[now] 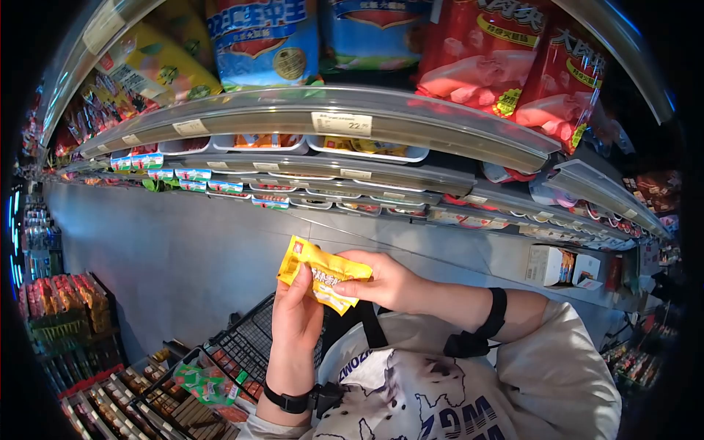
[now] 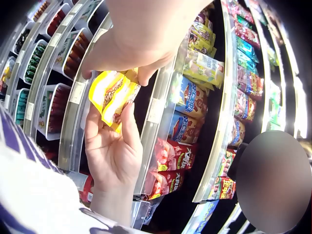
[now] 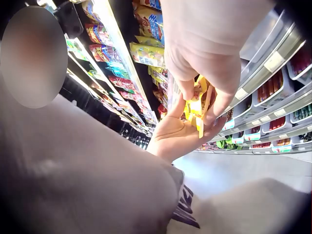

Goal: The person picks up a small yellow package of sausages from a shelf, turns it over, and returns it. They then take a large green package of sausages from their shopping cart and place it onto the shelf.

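A small yellow packet (image 1: 317, 265) with printed lettering is held between both hands in front of the torso. My left hand (image 1: 296, 312) pinches its left part, thumb on the near face. From the right, my right hand (image 1: 385, 282) grips the other end, thumb also across the front. In the left wrist view the packet (image 2: 114, 95) lies between the left hand (image 2: 141, 41) above and the right hand (image 2: 114, 156) below. The right wrist view shows the packet (image 3: 196, 108) partly covered by the fingers of the right hand (image 3: 207, 58).
Shelf edges with price tags (image 1: 342, 124) run across, carrying large blue bags (image 1: 260, 44), red bags (image 1: 480, 55) and white trays (image 1: 367, 149). A black shopping cart (image 1: 253, 334) stands below at the left, beside a green bag (image 1: 205, 381). An open carton (image 1: 561, 265) is at the right.
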The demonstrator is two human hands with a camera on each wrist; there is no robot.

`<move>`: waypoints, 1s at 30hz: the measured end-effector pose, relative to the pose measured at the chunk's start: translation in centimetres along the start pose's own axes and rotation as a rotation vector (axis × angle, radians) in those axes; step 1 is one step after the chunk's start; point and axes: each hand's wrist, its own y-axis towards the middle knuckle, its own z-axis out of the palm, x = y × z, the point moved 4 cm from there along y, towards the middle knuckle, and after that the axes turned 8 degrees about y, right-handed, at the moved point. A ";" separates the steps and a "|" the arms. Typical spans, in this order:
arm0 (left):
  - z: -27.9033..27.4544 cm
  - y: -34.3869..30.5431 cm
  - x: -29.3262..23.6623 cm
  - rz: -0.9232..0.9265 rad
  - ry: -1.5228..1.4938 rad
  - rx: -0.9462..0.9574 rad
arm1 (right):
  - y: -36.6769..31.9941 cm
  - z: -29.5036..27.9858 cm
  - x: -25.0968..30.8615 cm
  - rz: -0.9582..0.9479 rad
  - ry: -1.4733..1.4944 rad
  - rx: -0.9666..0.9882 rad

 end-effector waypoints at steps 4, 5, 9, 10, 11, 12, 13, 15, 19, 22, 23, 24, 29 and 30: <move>0.7 -0.5 1.3 -0.030 0.056 0.013 | -1.2 -1.4 -0.3 -0.021 -0.125 -0.010; 0.7 -0.5 1.8 -0.062 0.072 0.015 | -1.4 -1.8 -0.3 -0.008 -0.184 -0.012; 1.0 -1.0 3.0 -0.114 0.092 -0.001 | -2.4 -3.0 0.1 -0.088 -0.212 -0.047; 1.1 -1.0 3.2 -0.115 0.096 0.001 | -2.6 -3.2 0.1 -0.091 -0.209 -0.049; 1.3 -1.1 3.3 -0.127 0.111 0.013 | -2.7 -3.4 0.2 -0.083 -0.221 -0.050; 1.5 -1.1 3.5 -0.138 0.125 0.025 | -2.9 -3.6 0.3 -0.076 -0.233 -0.051; 1.7 -1.1 3.5 -0.138 0.129 0.028 | -3.0 -3.7 0.4 -0.080 -0.232 -0.053; 2.0 -1.1 3.7 -0.144 0.085 0.022 | -3.3 -3.9 0.5 -0.060 -0.272 -0.049; 2.0 -1.3 3.9 -0.164 0.078 -0.005 | -3.8 -4.0 0.8 -0.101 -0.248 -0.068; 2.3 -1.4 3.9 -0.157 0.059 -0.022 | -3.9 -4.1 1.1 -0.086 -0.246 -0.060; 2.4 -1.4 3.8 -0.159 0.052 -0.023 | -3.9 -4.1 1.1 -0.095 -0.283 -0.050; 2.4 -1.5 3.8 -0.160 0.045 -0.023 | -3.9 -4.1 1.1 -0.104 -0.319 -0.040; 2.1 -1.5 3.6 -0.162 0.064 -0.021 | -3.8 -4.0 1.1 -0.120 -0.344 -0.044; 2.1 -1.5 3.5 -0.166 0.069 -0.020 | -3.7 -3.9 1.2 -0.110 -0.351 -0.046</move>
